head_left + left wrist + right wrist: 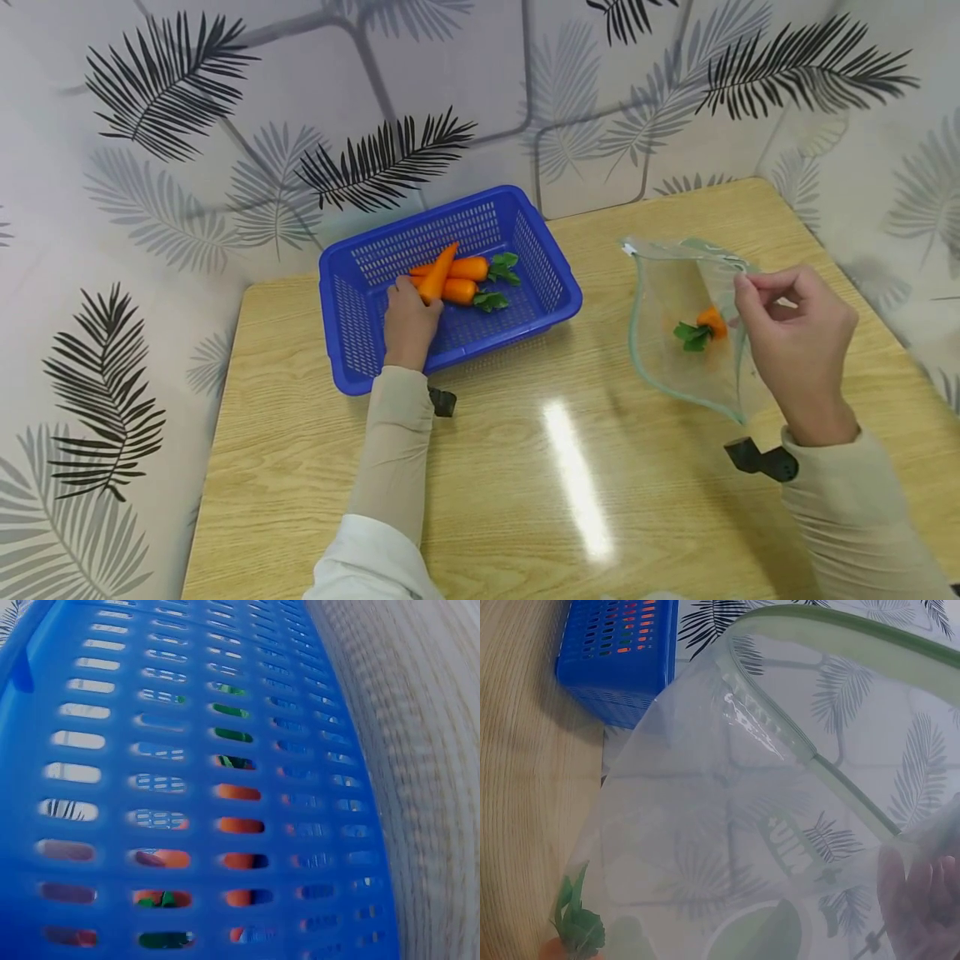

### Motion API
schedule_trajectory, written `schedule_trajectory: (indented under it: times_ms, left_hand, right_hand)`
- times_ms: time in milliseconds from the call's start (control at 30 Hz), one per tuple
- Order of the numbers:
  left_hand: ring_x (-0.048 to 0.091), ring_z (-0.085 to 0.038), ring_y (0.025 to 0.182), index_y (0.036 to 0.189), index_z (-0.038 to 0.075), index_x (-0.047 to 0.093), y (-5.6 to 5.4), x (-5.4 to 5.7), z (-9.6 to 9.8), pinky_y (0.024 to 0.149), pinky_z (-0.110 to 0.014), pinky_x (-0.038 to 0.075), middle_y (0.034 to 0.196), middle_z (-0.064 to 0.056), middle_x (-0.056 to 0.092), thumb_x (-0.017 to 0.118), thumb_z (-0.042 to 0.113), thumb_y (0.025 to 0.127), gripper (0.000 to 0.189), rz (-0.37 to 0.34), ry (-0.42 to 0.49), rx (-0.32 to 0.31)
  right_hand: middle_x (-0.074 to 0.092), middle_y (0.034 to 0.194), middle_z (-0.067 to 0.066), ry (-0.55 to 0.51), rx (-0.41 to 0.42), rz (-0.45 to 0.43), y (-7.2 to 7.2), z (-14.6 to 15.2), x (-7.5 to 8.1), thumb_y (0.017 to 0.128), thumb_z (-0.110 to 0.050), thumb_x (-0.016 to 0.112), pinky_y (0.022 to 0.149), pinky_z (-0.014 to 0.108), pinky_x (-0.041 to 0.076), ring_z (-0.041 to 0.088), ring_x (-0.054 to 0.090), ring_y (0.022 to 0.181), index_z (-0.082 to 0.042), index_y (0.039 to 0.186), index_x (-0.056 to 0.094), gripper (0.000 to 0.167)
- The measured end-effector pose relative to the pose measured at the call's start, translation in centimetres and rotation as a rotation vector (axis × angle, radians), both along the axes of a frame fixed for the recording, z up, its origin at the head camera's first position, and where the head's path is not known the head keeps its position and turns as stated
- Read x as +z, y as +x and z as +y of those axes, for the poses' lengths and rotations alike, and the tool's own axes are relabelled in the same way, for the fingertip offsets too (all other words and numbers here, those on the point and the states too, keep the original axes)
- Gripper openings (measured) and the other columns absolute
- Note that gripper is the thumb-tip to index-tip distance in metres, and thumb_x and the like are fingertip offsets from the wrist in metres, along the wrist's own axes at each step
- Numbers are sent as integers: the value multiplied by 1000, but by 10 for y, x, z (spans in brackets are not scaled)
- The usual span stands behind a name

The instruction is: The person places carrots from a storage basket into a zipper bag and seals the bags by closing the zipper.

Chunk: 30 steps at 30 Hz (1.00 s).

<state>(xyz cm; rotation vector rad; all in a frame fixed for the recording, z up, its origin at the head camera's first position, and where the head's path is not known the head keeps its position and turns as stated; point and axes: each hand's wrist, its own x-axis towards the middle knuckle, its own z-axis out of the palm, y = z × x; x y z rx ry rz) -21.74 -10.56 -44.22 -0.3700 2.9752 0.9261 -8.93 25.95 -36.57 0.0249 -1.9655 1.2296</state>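
Note:
My left hand [408,329] reaches over the near wall of a blue plastic basket [337,333] and grips an orange carrot [440,271], its narrow tip pointing up and right. Two more carrots with green leafy tops, one of them this front carrot [459,291], lie beside it in the basket. In the left wrist view the slotted basket wall [195,840] hides most of the fingers. With thumb and fingertips, my right hand [802,333] pinches the upper edge of a clear zip bag [667,287]. The bag's mouth gapes, and a carrot [712,322] with green leaves shows inside.
The wooden table [495,467] ends at a wall [465,75] with a leaf pattern, right behind the basket. Bare wood lies between basket and bag. A black wrist mount [761,460] sits at my right cuff, another [442,402] at the left.

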Motion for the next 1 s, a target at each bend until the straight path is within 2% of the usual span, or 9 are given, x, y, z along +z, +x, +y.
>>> schedule_trajectory:
  times_ms: [100, 300, 467, 733, 1000]
  left_hand:
    - [52, -32, 92, 129, 1, 39, 1, 2, -1, 85, -44, 46, 114, -17, 43, 60, 22, 88, 51, 44, 18, -13]
    - [47, -29, 106, 127, 3, 47, 1, 4, -1, 95, -39, 40, 119, -13, 43, 62, 20, 88, 45, 195, 56, -57]
    - [42, -27, 111, 125, 7, 50, 3, 5, 0, 96, -37, 39, 121, -11, 42, 62, 19, 88, 41, 294, 92, -74]
    - [44, -21, 112, 123, 7, 51, 11, 12, 0, 96, -29, 40, 122, -9, 42, 63, 17, 88, 38, 386, 219, -113]
    - [46, -16, 113, 124, 9, 52, 27, 29, 0, 96, -22, 38, 124, -6, 41, 62, 19, 89, 38, 457, 291, -144]
  right_hand:
    - [57, 66, -12, 3, 1, 1, 0, 0, 0, 79, 2, 66, 56, 6, 44, -2, 50, 54, 15, 77, 60, 14]
    - [57, 66, -11, -1, -4, -8, -1, 0, -2, 79, 2, 67, 56, 6, 43, -2, 50, 54, 15, 78, 61, 15]
    - [57, 66, -12, -5, -5, -6, -1, 1, -2, 79, 2, 67, 56, 6, 43, -2, 50, 54, 16, 78, 61, 15]
    - [57, 66, -13, -6, -11, -1, 0, -1, -1, 79, 2, 66, 57, 6, 43, -2, 50, 54, 16, 78, 60, 16]
    - [56, 66, -14, 1, -6, 8, -1, 0, -2, 79, 2, 66, 56, 6, 43, -3, 50, 54, 16, 77, 60, 15]
